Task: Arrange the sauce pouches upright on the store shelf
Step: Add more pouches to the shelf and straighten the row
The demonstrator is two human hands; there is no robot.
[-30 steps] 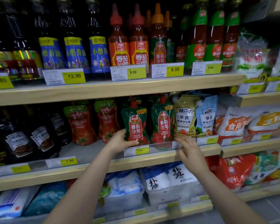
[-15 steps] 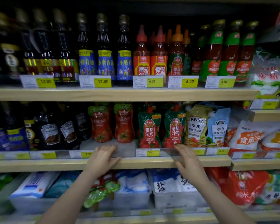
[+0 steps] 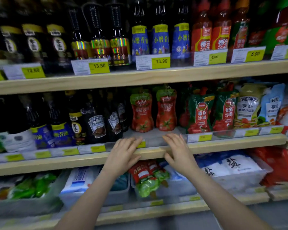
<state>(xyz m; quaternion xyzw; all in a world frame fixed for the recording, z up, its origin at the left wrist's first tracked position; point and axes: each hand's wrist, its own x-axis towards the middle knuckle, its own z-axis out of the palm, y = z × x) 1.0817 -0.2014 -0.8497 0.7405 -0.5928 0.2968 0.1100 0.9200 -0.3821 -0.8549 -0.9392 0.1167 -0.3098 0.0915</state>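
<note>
Two red tomato sauce pouches [image 3: 141, 112] [image 3: 166, 110] stand upright on the middle shelf [image 3: 223, 144]. To their right stand two green ketchup pouches [image 3: 200, 113] [image 3: 225, 112] and two Heinz pouches [image 3: 248, 108]. On the shelf below, more red pouches [image 3: 146, 175] lie flat on a bin. My left hand [image 3: 123, 155] and my right hand [image 3: 178, 151] rest with straight fingers on the middle shelf's front edge, just in front of the red pouches, holding nothing.
Dark sauce bottles [image 3: 96, 123] fill the middle shelf's left side. The top shelf holds sesame oil bottles [image 3: 160, 39] and ketchup bottles [image 3: 201, 34] behind price tags. Salt bags [image 3: 231, 166] in bins sit on the lower shelf. Bare shelf lies before the red pouches.
The view has swung left and closer. My left hand let go of a green pouch a second ago; both hands have shifted left to rest in front of the red pouches.
</note>
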